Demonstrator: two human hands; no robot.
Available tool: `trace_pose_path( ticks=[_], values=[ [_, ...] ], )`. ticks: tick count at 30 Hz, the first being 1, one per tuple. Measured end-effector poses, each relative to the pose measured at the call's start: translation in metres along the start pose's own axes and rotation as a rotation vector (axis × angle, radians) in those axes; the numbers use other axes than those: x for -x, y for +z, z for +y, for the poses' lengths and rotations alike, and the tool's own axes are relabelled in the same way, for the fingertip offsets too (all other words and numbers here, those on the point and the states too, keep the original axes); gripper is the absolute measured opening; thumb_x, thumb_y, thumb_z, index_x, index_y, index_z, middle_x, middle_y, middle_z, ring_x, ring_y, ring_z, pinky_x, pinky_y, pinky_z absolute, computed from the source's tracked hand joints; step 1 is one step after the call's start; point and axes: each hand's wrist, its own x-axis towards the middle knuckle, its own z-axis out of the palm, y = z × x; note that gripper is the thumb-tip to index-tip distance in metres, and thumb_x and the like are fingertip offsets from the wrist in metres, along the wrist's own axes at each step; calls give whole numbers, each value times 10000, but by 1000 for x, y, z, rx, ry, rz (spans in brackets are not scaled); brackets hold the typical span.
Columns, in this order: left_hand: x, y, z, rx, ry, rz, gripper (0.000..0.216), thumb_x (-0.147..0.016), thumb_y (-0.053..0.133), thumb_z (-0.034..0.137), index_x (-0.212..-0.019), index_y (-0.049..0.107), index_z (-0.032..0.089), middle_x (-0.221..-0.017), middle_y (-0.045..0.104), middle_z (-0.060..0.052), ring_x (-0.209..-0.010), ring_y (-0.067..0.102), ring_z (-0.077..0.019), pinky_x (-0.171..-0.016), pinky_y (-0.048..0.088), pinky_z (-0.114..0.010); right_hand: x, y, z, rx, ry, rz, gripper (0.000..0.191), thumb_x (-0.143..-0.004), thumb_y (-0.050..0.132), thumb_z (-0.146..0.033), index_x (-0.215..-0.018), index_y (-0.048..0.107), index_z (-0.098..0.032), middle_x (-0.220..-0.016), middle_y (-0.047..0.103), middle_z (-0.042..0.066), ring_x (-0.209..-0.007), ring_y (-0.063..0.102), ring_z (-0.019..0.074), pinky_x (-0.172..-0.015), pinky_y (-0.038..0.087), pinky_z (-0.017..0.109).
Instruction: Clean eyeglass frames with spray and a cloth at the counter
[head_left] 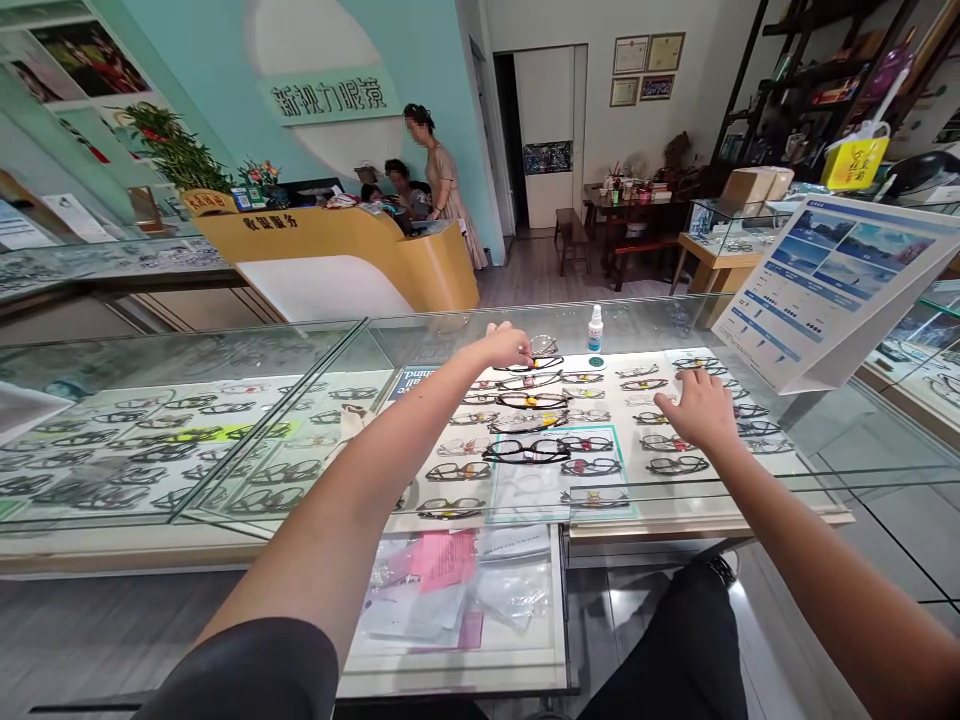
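Observation:
My left hand (pixel 506 346) reaches to the far part of the glass display counter. Its fingers are closed at the left end of a pair of dark-framed eyeglasses (pixel 546 363). Nearer to me, several more pairs lie in a column on the glass top, among them a black-framed pair (pixel 526 453) at the front. My right hand (pixel 699 408) is over the right part of the glass with its fingers apart and holds nothing. Between the hands, toward the back, stands a small white spray bottle (pixel 595 330).
Rows of eyeglasses lie inside the glass display counter (pixel 814 440). A pulled-out drawer (pixel 450 670) below holds plastic bags and pink paper. A standing card (pixel 840 285) is at right. Beyond are a yellow reception desk (pixel 439 270) and several people.

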Motion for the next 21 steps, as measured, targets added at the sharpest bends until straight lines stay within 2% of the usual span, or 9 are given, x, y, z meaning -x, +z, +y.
trace_pose_path(
  ticks=[3,8,10,13,16,18,21],
  values=[
    [-4,4,-3,-27,21,-5,327,-900,693,557,-885,813,253,-1168,788,-114,-1278,492,-383,-1182,315,-589,0,0,0,-1,-2,2,658,-1022,450,-576,-1469,589,-114,-1493,614,235,-1389,548,425,-1164,442,586],
    [-5,6,-3,-99,46,1,322,-948,629,544,-948,806,276,-1033,794,-129,-1303,487,-382,-1173,334,-580,0,0,0,6,4,-4,673,-1026,422,-585,-1476,587,-112,-1511,606,233,-1398,545,429,-1153,451,585],
    [-3,7,0,-131,61,9,331,-963,613,548,-953,802,276,-1040,802,-128,-1333,481,-381,-1178,332,-575,0,0,-1,7,5,-3,667,-1027,415,-579,-1471,589,-113,-1510,605,235,-1391,548,429,-1143,458,581],
    [2,7,6,-180,86,44,404,-1000,568,590,-952,814,273,-1254,798,-111,-1391,457,-378,-1196,314,-573,1,1,-1,7,5,2,658,-1026,412,-573,-1466,590,-117,-1501,609,233,-1385,550,427,-1137,461,576],
    [11,7,13,-234,98,88,443,-1053,504,546,-997,845,269,-1521,695,-94,-1453,422,-382,-1199,308,-578,1,1,0,6,5,3,661,-1024,413,-580,-1463,594,-121,-1488,616,233,-1386,551,429,-1147,452,575],
    [19,7,18,-265,101,108,447,-1079,471,487,-1071,859,265,-1622,625,-99,-1493,405,-385,-1202,307,-582,1,1,1,1,2,4,661,-1026,410,-582,-1459,602,-121,-1476,622,231,-1387,552,428,-1155,446,573],
    [40,3,25,-293,96,139,446,-1078,493,469,-1281,824,248,-1728,515,-131,-1546,382,-402,-1215,303,-596,1,1,2,1,-5,14,669,-1029,409,-591,-1461,603,-119,-1484,618,235,-1389,551,430,-1153,446,574]
  ],
)
